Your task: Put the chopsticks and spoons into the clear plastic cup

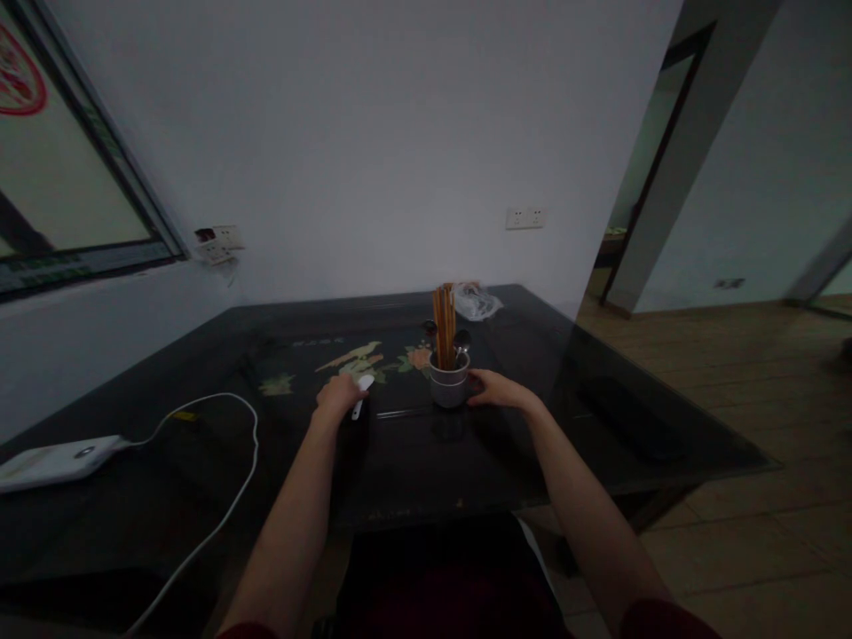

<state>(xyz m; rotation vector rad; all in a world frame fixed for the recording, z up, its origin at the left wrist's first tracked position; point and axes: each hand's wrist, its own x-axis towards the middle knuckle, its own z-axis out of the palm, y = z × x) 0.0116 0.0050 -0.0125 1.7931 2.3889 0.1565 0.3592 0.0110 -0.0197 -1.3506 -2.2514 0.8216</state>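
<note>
A small metal cup (pixel 448 383) stands on the dark glass table (pixel 200 497), holding several wooden chopsticks (pixel 444 325) and dark spoons. My right hand (pixel 498 389) rests against the cup's right side, fingers curved toward it. My left hand (pixel 341 395) is closed around a white spoon (pixel 361 391) just left of the cup, low over the tabletop. A thin dark utensil (pixel 399 413) lies flat on the table between my hands.
A white power bank (pixel 57 460) with a white cable (pixel 232 461) lies at the table's left. A crumpled clear plastic bag (pixel 477 302) sits at the far edge near the wall. A dark chair seat shows through the glass on the right. Wooden floor extends right.
</note>
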